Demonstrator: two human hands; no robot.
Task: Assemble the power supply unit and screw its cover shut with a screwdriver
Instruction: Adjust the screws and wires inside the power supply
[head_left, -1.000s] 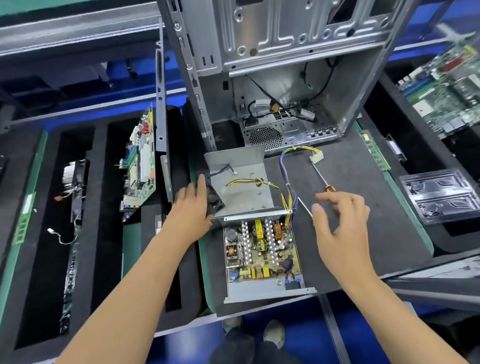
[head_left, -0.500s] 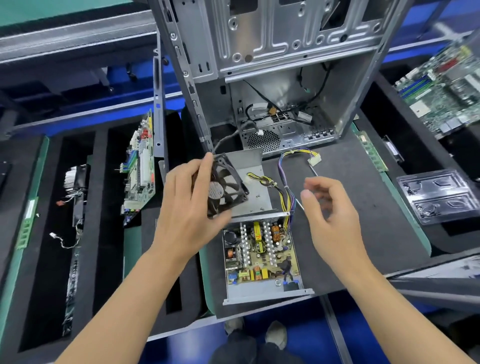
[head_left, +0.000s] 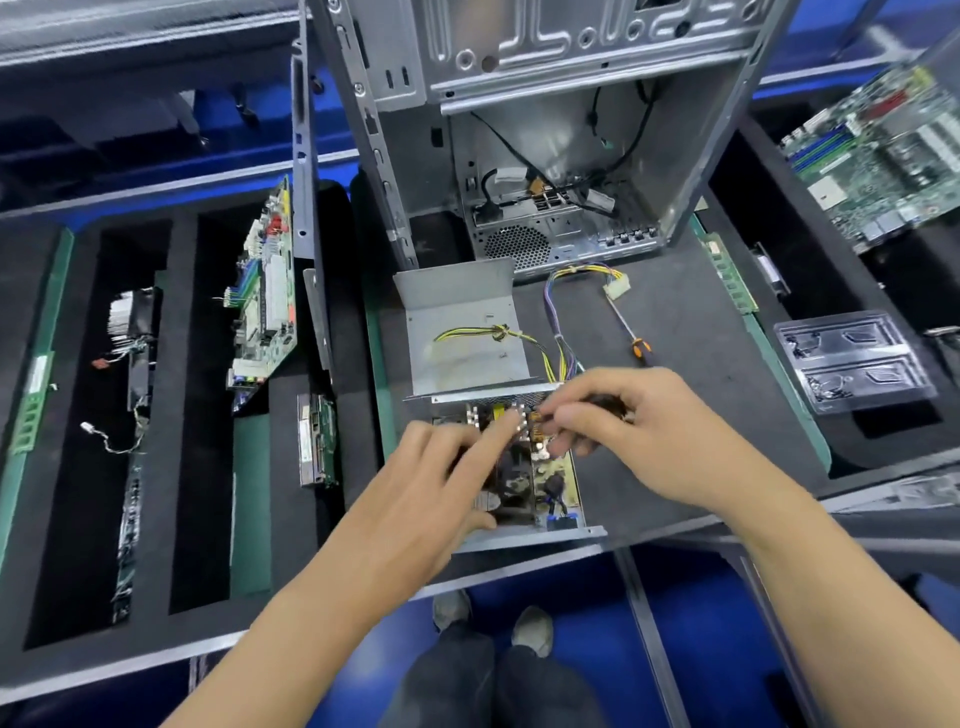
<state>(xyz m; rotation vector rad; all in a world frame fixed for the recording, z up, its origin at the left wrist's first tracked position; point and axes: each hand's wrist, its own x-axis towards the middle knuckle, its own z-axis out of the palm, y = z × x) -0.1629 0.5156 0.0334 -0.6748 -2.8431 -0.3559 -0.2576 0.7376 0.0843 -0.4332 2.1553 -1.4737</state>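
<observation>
The open power supply base (head_left: 571, 532) lies on the black mat, its circuit board (head_left: 558, 475) partly showing. My left hand (head_left: 431, 483) and my right hand (head_left: 639, 431) both hold a black cooling fan (head_left: 511, 470) just above the board. The fan is blurred and mostly hidden by my fingers. Directly behind the base lies the grey metal cover (head_left: 467, 322), with yellow and black wires draped across it. A screwdriver (head_left: 631, 332) with an orange and black handle rests on the mat to the right, near a white connector (head_left: 616, 286) on a wire bundle.
An empty computer case (head_left: 561, 156) stands upright behind the cover. Foam trays on the left hold a circuit board (head_left: 265, 306) and a heatsink with leads (head_left: 130, 322). On the right are a RAM stick (head_left: 727, 275), a plastic tray (head_left: 852, 358) and a motherboard (head_left: 883, 156).
My left hand picked the fan up from left of the cover and brought it down over the board. My right hand moved in from the right and took hold of it too.
</observation>
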